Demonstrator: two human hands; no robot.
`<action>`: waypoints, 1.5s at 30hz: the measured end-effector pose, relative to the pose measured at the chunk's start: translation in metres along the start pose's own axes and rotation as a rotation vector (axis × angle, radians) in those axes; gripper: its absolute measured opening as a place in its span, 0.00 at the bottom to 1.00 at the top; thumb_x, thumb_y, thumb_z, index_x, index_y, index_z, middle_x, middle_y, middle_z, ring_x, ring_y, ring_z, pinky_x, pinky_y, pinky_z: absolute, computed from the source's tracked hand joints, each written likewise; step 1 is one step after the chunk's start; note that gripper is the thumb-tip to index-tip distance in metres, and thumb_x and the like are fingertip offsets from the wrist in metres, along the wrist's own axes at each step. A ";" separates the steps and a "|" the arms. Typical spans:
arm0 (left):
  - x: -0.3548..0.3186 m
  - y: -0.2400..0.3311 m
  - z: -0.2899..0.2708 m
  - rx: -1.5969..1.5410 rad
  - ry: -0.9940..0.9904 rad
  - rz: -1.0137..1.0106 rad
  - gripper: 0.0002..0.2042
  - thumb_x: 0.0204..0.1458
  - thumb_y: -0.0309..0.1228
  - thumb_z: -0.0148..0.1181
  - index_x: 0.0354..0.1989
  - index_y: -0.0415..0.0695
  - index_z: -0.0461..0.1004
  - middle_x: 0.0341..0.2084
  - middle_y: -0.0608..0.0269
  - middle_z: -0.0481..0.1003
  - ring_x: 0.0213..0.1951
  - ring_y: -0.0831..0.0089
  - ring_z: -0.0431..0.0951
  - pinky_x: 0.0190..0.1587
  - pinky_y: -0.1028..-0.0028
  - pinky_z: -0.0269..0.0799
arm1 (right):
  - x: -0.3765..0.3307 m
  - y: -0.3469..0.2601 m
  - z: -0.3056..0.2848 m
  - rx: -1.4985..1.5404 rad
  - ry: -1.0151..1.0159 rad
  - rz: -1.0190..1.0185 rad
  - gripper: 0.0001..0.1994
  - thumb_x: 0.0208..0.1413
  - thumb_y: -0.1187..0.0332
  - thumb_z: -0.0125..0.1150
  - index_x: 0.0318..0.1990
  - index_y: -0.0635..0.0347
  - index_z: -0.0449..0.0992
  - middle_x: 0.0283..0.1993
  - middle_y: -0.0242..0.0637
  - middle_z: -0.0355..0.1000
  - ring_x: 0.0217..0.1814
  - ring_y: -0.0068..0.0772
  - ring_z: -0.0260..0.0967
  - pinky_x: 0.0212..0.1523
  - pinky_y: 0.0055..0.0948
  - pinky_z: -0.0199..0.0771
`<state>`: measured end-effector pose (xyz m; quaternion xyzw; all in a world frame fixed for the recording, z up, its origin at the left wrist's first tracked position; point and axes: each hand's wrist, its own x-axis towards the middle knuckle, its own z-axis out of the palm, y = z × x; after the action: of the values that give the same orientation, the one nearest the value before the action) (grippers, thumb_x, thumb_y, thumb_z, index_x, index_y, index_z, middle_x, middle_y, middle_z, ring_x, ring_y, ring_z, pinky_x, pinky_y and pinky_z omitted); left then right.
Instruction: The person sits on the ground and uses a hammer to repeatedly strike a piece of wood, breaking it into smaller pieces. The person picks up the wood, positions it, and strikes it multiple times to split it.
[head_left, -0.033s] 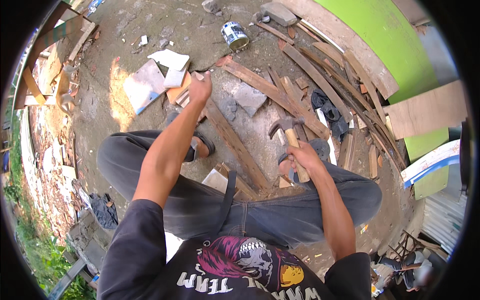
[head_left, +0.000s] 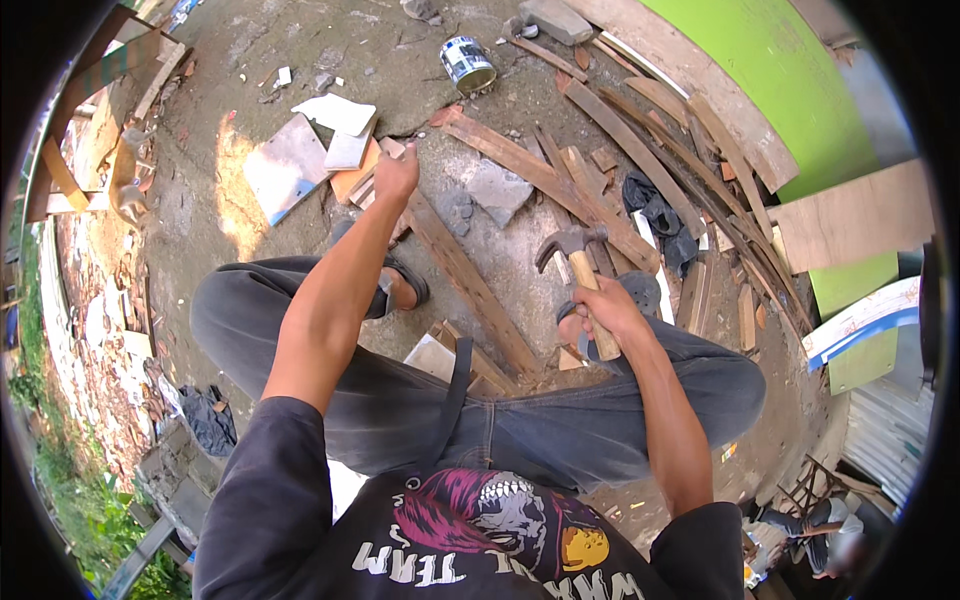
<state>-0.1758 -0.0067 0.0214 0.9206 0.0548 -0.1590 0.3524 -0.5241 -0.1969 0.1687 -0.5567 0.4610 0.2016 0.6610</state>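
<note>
Rough ground [head_left: 310, 45] under all things. Upper centre of frame: wood pieces [head_left: 363, 190], left hand [head_left: 398, 172] curled beside them; cannot tell if gripping. Right of centre: hammer [head_left: 584, 272], right hand [head_left: 613, 308] closed around handle [head_left: 606, 345]. Probably stiff, head-heavy, hardly slippery; best hold on lower handle.

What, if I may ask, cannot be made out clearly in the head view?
Left hand: in the head view, its own back hides the fingertips, so its grip on the wood beside it is unclear.
Right hand: in the head view, its own back hides the palm around the hammer.
Left sandal: in the head view, partly covered by the left forearm.
Person at lower right: small and blurred there.
</note>
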 end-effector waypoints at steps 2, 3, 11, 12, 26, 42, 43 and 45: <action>-0.007 -0.043 0.029 0.218 -0.114 0.031 0.37 0.53 0.54 0.55 0.57 0.28 0.66 0.44 0.35 0.76 0.47 0.48 0.78 0.50 0.59 0.74 | -0.002 -0.005 -0.001 -0.042 0.042 -0.008 0.06 0.54 0.73 0.56 0.34 0.65 0.68 0.20 0.33 0.64 0.15 0.26 0.64 0.13 0.30 0.63; -0.014 -0.059 0.041 0.323 -0.170 0.057 0.37 0.52 0.53 0.56 0.56 0.27 0.67 0.42 0.36 0.76 0.45 0.51 0.79 0.47 0.60 0.76 | -0.002 -0.007 -0.004 -0.061 0.068 -0.018 0.06 0.53 0.73 0.56 0.33 0.67 0.68 0.20 0.35 0.64 0.15 0.27 0.65 0.14 0.31 0.63; -0.075 -0.163 0.119 -0.046 -0.465 -0.415 0.33 0.47 0.48 0.67 0.48 0.26 0.74 0.46 0.39 0.77 0.51 0.50 0.77 0.51 0.63 0.72 | 0.027 0.005 -0.014 -0.286 0.181 0.057 0.09 0.54 0.69 0.56 0.34 0.69 0.69 0.21 0.39 0.70 0.15 0.30 0.68 0.16 0.32 0.68; -0.079 -0.161 0.120 -0.073 -0.493 -0.421 0.32 0.47 0.48 0.68 0.48 0.26 0.74 0.46 0.39 0.77 0.51 0.51 0.77 0.51 0.64 0.72 | 0.032 0.010 -0.015 -0.309 0.158 0.073 0.09 0.53 0.69 0.56 0.35 0.69 0.70 0.21 0.39 0.71 0.16 0.31 0.69 0.17 0.33 0.68; -0.060 -0.075 0.084 0.132 -0.169 -0.180 0.47 0.38 0.52 0.69 0.58 0.27 0.57 0.46 0.33 0.74 0.51 0.42 0.75 0.55 0.59 0.70 | 0.049 0.022 0.002 -0.821 0.028 0.069 0.18 0.51 0.64 0.56 0.43 0.71 0.71 0.30 0.52 0.76 0.25 0.44 0.77 0.34 0.42 0.74; -0.018 -0.083 0.080 -0.051 -0.179 -0.226 0.47 0.42 0.47 0.68 0.57 0.17 0.54 0.43 0.35 0.74 0.39 0.53 0.80 0.36 0.64 0.77 | 0.042 0.018 0.007 -0.919 0.118 -0.061 0.20 0.48 0.61 0.57 0.41 0.73 0.75 0.38 0.62 0.75 0.44 0.60 0.74 0.48 0.47 0.72; -0.024 -0.080 0.085 -0.071 -0.204 -0.218 0.43 0.44 0.44 0.69 0.56 0.16 0.57 0.42 0.37 0.75 0.34 0.57 0.82 0.26 0.66 0.79 | 0.040 0.015 0.006 -0.954 0.127 -0.091 0.20 0.48 0.61 0.57 0.41 0.72 0.75 0.38 0.62 0.75 0.44 0.60 0.74 0.48 0.47 0.72; -0.030 -0.079 0.092 -0.164 -0.319 -0.262 0.32 0.45 0.39 0.68 0.49 0.19 0.67 0.40 0.42 0.76 0.33 0.59 0.81 0.26 0.67 0.81 | 0.036 0.010 0.008 -1.023 0.153 -0.143 0.20 0.48 0.61 0.57 0.41 0.72 0.75 0.38 0.62 0.75 0.44 0.59 0.75 0.48 0.47 0.72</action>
<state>-0.2438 -0.0085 -0.0828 0.8371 0.1302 -0.3423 0.4065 -0.5111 -0.1955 0.1327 -0.8517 0.3112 0.3142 0.2811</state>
